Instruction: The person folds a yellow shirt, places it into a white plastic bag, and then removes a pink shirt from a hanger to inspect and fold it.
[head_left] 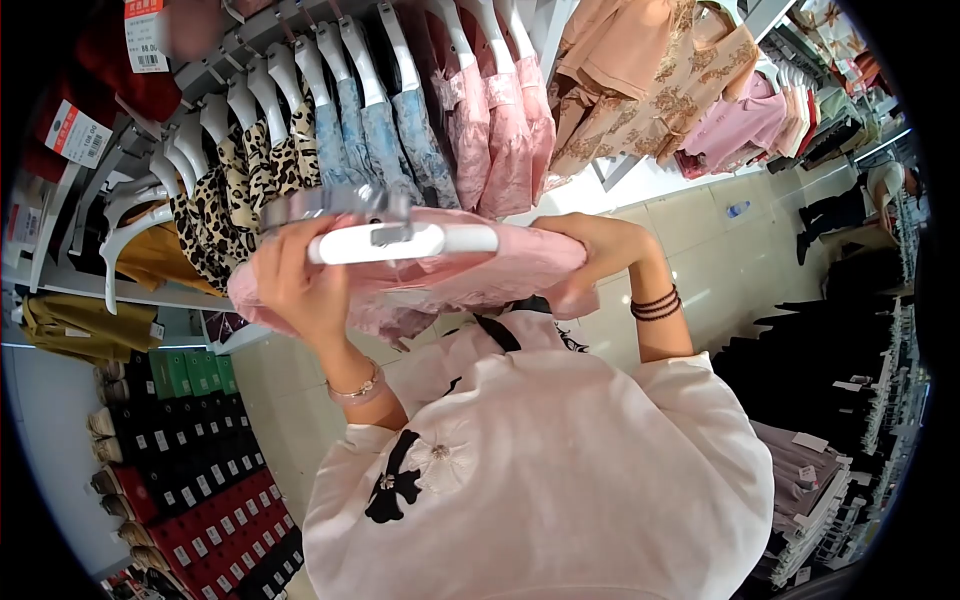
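A pink garment [440, 285] on a white hanger [370, 245] is held up in front of my chest, seen from above. My left hand [305, 280] is closed on its left shoulder, with the fingers by the hanger's end. At the other shoulder my right hand [598, 250] grips the pink fabric, thumb underneath and some fingertips hidden. The hanger's hook, blurred, points towards the rack. Just beyond hang several pink garments [470, 130] of similar colour.
Leopard-print tops [235, 180] and blue patterned garments [380, 140] hang on the rack [245, 45] ahead. Beige embroidered clothes [655, 90] are at the upper right. Shoe boxes [195, 500] stack at lower left. Dark clothes [820, 370] hang at right, where a person [860, 205] is partly visible.
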